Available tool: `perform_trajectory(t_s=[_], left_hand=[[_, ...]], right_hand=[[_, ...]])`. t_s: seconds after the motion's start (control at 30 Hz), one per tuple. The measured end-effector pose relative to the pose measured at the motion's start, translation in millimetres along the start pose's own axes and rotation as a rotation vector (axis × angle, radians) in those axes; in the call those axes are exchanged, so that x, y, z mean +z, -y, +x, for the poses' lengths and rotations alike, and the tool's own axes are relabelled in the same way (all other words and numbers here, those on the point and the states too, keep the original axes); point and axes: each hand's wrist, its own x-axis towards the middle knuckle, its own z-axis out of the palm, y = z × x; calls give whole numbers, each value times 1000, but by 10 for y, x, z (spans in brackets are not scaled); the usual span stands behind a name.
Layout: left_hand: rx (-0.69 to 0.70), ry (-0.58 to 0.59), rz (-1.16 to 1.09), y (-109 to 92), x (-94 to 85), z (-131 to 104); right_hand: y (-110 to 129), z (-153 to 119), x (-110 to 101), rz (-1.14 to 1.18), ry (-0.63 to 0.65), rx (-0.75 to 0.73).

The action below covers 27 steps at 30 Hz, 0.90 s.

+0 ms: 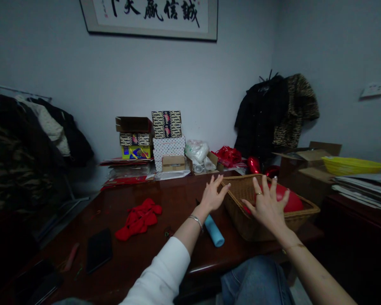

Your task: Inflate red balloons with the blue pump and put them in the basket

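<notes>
A wicker basket (246,222) stands at the right of the dark wooden table, with a smooth red object (290,200) inside whose kind I cannot make out. My left hand (213,195), fingers spread, is by the basket's left rim; whether it touches the rim is unclear. Over the basket's near side, in front of the red object, my right hand (268,205) is spread wide and holds nothing. Below my left hand lies a light blue cylinder (214,231), partly hidden by my wrist. Left of my forearm is a crumpled red cloth-like piece (139,219).
Two dark flat devices, a tablet-like one (99,250) and a phone-like one (38,281), lie at the left. Stacked boxes (168,146) and a plastic bag (197,152) line the table's back. A yellow tray (352,165) and papers (365,192) are at the far right.
</notes>
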Motion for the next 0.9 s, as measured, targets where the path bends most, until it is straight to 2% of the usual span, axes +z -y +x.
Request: perform_trajectory(t_s=[0.17,0.47,0.67,0.9], left_hand=[[-30,-35,93,276,-173,-245],[-138,-67,207,587,-476,-630],[-204,-96,239,796,-680,-881],[-286,-125,273,1029,-909,-1176]], right_hand=[[291,25,10,54,-12,-45],[972,-20,54,126,21,-154],[1416,-126,73,216,29,-246],[1788,-306,146,295,36,-335]])
